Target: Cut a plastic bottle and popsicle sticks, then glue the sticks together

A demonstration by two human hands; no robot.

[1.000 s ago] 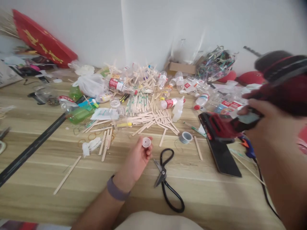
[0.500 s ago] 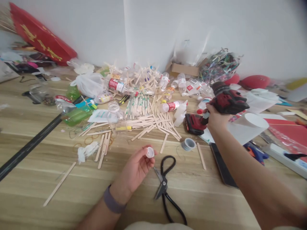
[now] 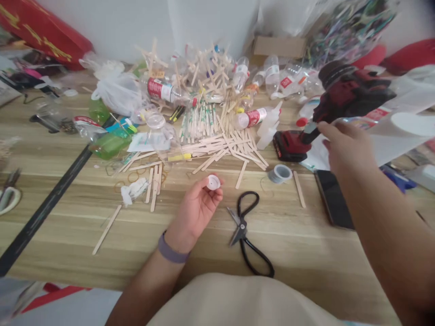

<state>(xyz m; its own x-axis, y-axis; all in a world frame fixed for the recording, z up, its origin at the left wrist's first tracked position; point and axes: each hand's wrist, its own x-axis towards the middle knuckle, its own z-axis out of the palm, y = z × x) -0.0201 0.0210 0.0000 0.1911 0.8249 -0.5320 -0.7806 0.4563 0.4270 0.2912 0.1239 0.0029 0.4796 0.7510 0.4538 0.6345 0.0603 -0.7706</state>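
Note:
My left hand (image 3: 199,206), with a purple band at the wrist, pinches a small white bottle cap (image 3: 213,182) between thumb and fingers. A small dark spot shows in the cap's middle. Black-handled scissors (image 3: 242,226) lie spread on the table just right of that hand. A red and black cordless drill (image 3: 350,93) stands on its battery base at the right. My right hand (image 3: 351,147) is beside the drill's handle, with loosened, partly bent fingers; its fingertips overlap the handle in view, and I cannot tell whether they touch.
Wooden craft sticks (image 3: 220,154) lie heaped mid-table, with plastic bottles (image 3: 253,118) around them. A grey tape roll (image 3: 280,173) and a dark tablet-like slab (image 3: 335,199) are on the right. A long black strip (image 3: 50,199) crosses the left side; white-handled scissors (image 3: 9,197) lie at the edge.
My right hand has loosened from the drill's handle and moved right, while the drill stays standing. My left hand still holds the cap. The view has tipped downward.

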